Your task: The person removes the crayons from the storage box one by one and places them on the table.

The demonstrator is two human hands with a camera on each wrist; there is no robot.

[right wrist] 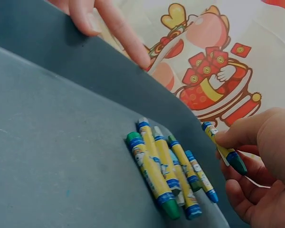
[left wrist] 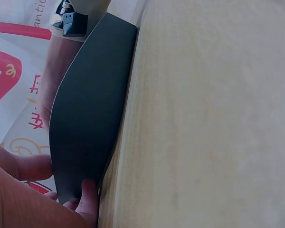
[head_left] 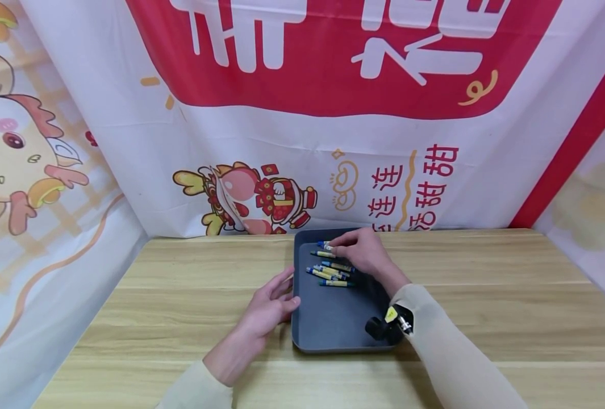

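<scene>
Right hand [head_left: 363, 250], fingers closed, pinches one dark-green-tipped crayon [right wrist: 233, 158] over the far end of the grey tray [head_left: 333, 324]; left hand [head_left: 268, 309], partly closed, grips its left wall. Loose crayons [right wrist: 154, 173] lie grouped inside. Step judged: single-crayon handling, setting down or lifting undetermined. Next move calls for clearance from neighbours.
</scene>
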